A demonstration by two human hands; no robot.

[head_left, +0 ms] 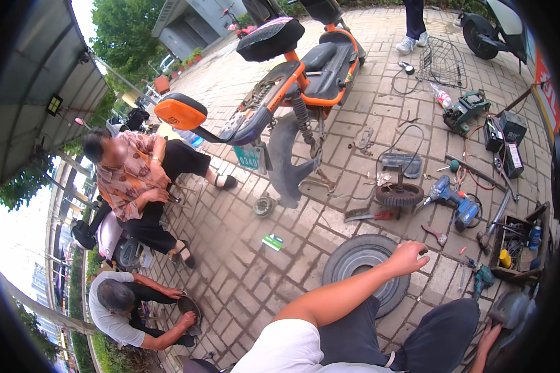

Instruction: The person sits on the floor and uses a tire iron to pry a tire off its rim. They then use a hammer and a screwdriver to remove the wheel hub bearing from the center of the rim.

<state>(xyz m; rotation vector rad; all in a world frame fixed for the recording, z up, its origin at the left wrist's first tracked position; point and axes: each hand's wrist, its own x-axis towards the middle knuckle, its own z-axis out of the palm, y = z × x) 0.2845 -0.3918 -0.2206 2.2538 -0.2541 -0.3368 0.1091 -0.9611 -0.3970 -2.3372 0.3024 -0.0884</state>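
Left hand half-curled by a wheel, lower right of frame.
Right hand touches a grey rounded machine, far lower right; cannot tell how closed either grip is.

Matt rubber tyre, lower centre; rough paving; glossy plastic scooter panel, upper left; toolbox, far right, perhaps wood.

Outdoor repair spot — scooter, drill, tyre
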